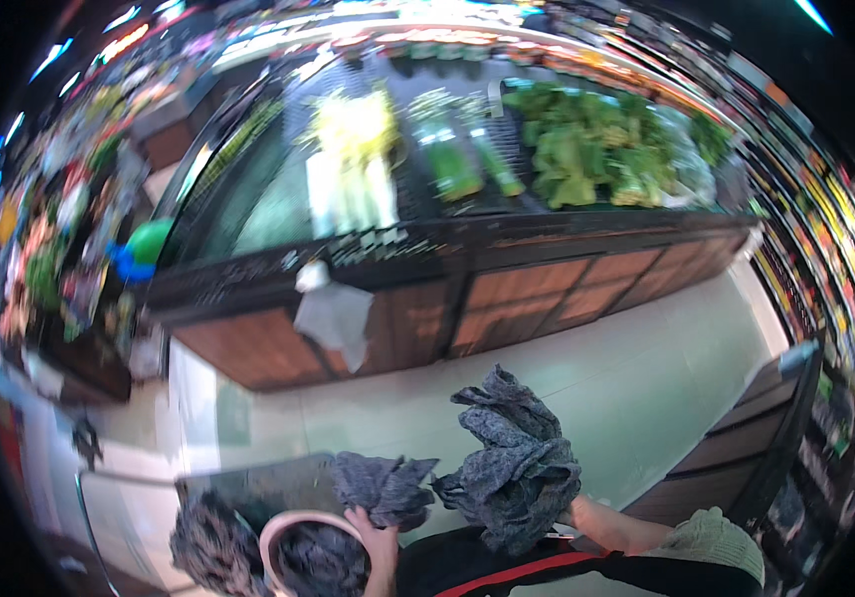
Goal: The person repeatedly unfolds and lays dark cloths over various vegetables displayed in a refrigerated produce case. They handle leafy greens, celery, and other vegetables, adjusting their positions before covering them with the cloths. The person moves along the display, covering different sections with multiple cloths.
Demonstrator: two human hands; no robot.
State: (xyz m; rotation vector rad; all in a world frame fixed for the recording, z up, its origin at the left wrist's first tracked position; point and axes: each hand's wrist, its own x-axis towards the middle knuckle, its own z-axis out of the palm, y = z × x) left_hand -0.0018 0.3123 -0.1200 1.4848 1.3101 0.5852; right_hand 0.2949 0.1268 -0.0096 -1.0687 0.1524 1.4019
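My right hand [580,515] is closed on a large bunched grey cloth [520,463], raised over the floor and hiding most of the fingers. My left hand [375,541] lies at the rim of a round, light-coloured container [272,533], its fingers against a smaller bunched grey cloth [386,485]. Dark grey crumpled cloth [323,560] fills the round container. Another dark, crumpled bundle [214,545] sits to its left. Beneath these is a cart [263,477] with a dark, flat surface.
A wood-panelled produce stand [412,313] crosses in front, bearing leafy greens [599,149] and pale-stemmed vegetables [356,164]. A white plastic bag [334,313] hangs on its front. Packed shelves curve along the right. A dark slatted stand [740,440] is at lower right, more produce at left.
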